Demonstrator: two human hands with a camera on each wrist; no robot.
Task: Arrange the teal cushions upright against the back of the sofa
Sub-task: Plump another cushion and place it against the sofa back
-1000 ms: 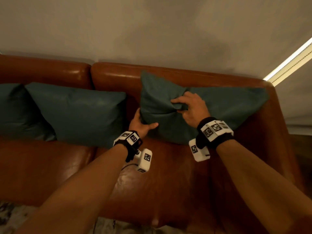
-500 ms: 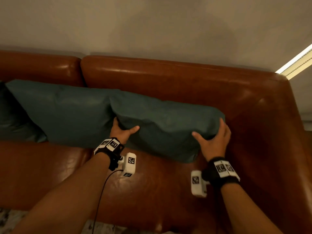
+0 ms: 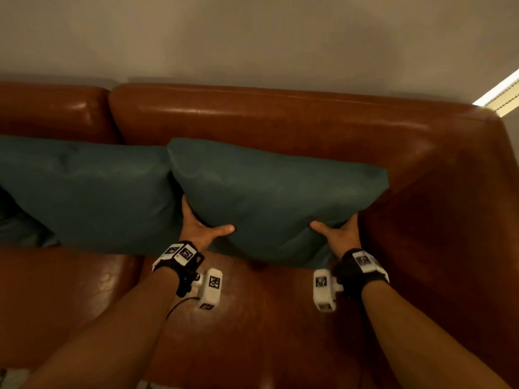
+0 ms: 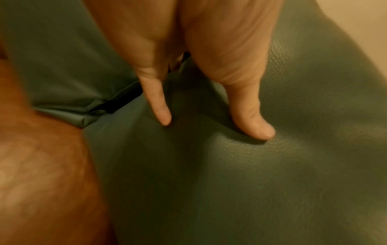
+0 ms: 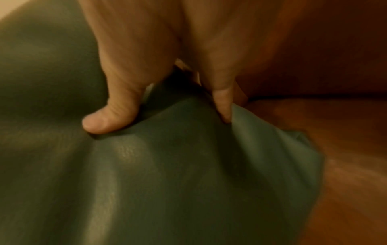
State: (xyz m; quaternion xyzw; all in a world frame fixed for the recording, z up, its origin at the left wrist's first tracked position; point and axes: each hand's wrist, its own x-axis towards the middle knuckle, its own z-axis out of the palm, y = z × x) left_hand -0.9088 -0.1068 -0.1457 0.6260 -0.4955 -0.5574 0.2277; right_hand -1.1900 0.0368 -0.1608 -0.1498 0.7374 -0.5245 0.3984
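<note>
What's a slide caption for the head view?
Both hands, left hand and right hand, grip a teal cushion against the sofa back.

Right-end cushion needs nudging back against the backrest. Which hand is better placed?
Either; slight edge right hand: it grips the cushion at the end by the sofa arm. The left hand is wedged against the neighbouring cushion.

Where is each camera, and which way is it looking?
Head: up on the person's head, looking down at the sofa; both forearms and hands show.
Left wrist: on that wrist, looking along the left hand.
Right wrist: likewise, along the right hand.
All three share the right teal cushion, gripped at both ends.
</note>
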